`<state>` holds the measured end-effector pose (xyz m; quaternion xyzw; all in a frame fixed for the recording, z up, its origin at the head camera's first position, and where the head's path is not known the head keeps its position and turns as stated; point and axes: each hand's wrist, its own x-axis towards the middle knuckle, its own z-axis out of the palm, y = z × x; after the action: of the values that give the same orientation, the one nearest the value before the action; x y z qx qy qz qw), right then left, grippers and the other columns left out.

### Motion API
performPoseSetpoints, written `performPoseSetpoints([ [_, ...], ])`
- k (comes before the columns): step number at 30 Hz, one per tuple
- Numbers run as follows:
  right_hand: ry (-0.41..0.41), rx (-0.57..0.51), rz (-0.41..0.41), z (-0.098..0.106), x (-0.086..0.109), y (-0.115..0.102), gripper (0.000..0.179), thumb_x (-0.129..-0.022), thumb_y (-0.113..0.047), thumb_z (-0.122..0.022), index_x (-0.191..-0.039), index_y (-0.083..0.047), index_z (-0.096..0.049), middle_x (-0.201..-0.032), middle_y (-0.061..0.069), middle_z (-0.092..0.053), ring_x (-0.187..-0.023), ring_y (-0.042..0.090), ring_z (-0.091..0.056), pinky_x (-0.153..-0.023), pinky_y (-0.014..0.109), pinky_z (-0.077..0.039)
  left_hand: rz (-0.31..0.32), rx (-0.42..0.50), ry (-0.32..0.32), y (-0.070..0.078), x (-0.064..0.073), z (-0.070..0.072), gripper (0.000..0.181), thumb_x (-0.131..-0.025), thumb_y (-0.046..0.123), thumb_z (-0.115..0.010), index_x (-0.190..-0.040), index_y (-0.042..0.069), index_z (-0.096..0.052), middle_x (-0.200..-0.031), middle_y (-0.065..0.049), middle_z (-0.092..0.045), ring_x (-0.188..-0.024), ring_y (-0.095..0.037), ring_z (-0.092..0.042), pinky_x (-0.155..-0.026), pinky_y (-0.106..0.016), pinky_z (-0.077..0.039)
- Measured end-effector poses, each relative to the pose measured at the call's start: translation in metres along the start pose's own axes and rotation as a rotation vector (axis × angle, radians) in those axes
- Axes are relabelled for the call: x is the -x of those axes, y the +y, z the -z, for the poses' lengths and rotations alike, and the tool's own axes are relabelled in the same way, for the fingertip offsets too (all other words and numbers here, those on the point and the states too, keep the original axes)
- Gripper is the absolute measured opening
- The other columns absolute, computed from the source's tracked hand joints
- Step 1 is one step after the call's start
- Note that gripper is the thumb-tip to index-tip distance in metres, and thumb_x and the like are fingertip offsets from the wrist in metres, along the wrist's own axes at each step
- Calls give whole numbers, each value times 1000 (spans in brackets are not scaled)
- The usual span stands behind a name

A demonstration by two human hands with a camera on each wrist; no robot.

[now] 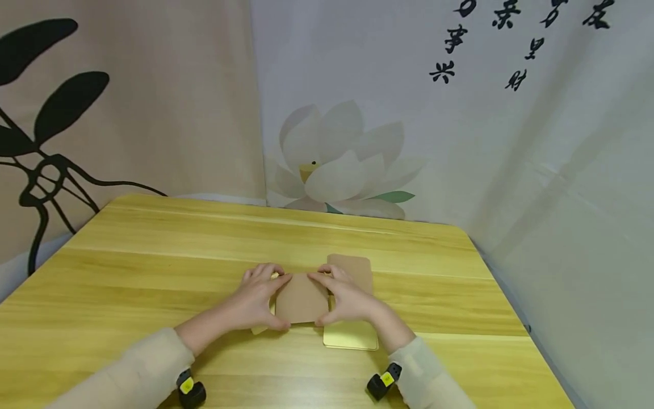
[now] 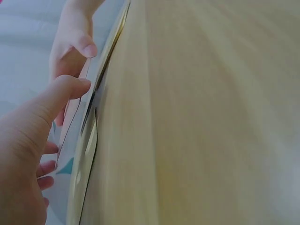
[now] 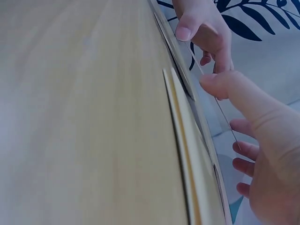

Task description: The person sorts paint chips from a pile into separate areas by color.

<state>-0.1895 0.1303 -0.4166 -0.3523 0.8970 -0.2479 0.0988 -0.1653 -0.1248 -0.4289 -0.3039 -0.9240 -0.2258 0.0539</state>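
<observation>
Both hands hold a thin brown card (image 1: 301, 299), raised a little above the table in front of the person. The left hand (image 1: 255, 302) grips its left side, thumb at the near edge and forefinger at the far edge. On the opposite side, the right hand (image 1: 349, 299) pinches the card the same way. Seen edge-on in the right wrist view, the card is a thin line between the two hands. Beneath the right hand lie a gold card (image 1: 351, 336), seemingly stacked, and a brown card (image 1: 353, 270) farther back. Some gold pieces under the left hand are mostly hidden.
The yellow wood-grain table (image 1: 204, 238) extends around the hands. Behind it hangs a pale curtain (image 1: 347, 68) with a printed lotus and dark characters. Black wrist cameras (image 1: 191, 391) sit on both sleeves near the tabletop.
</observation>
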Motion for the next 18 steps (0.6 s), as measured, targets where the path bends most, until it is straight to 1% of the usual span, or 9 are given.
performPoseSetpoints([
  [6,31,-24,-10,7,9,12,95,-67,-29,-85,-148,-15,-37,-143,9,-29,-129,24,-29,-98,45,-37,-21,28,7,6,-16,-7,97,-58,52,-83,-135,1,-53,-127,-8,-44,-120,-29,-35,-95,-52,-25],
  [11,40,-68,-16,14,15,22,96,-68,-27,-85,-149,-12,-36,-143,11,-28,-130,25,-26,-98,45,-37,-45,36,0,10,-31,-11,95,-60,51,-83,-135,2,-53,-127,-8,-44,-120,-29,-35,-94,-52,-25],
  [16,65,-55,-34,21,21,32,96,-67,-26,-85,-148,-11,-36,-145,11,-27,-131,27,-23,-100,50,-33,-68,39,-7,13,-47,-15,92,-61,50,-82,-135,3,-54,-127,-8,-43,-120,-30,-34,-95,-52,-24],
  [18,74,-37,-44,24,23,36,96,-66,-27,-85,-148,-13,-37,-146,10,-28,-131,28,-24,-100,52,-31,-72,38,-13,14,-53,-15,91,-62,50,-82,-135,4,-54,-127,-9,-43,-121,-30,-34,-95,-53,-24],
])
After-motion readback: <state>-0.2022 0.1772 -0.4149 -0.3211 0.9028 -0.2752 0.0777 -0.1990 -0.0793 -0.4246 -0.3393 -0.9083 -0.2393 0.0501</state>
